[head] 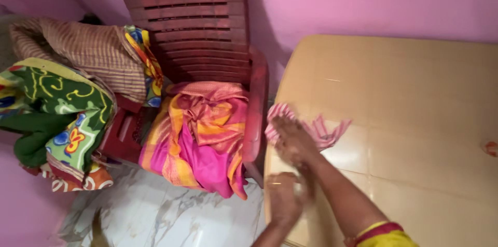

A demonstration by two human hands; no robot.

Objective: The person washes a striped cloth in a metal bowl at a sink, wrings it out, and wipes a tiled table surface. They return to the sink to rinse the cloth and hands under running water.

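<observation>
A small pink-and-white striped cloth [322,130] lies on the beige table [415,101] near its left edge. My right hand [291,140] rests on the cloth's left part and is blurred by motion; its arm comes in from the lower right with a yellow and red sleeve. Just below it, my left hand [282,197] sits at the table's left edge with its fingers curled. Blur hides whether the left hand holds anything.
A dark red plastic chair [197,24] stands left of the table with a pink and orange fabric heap [205,133] on its seat. Further left are a striped brown cloth [88,50] and a green patterned cloth [57,107]. Below is white marble floor [171,216]; behind, pink walls.
</observation>
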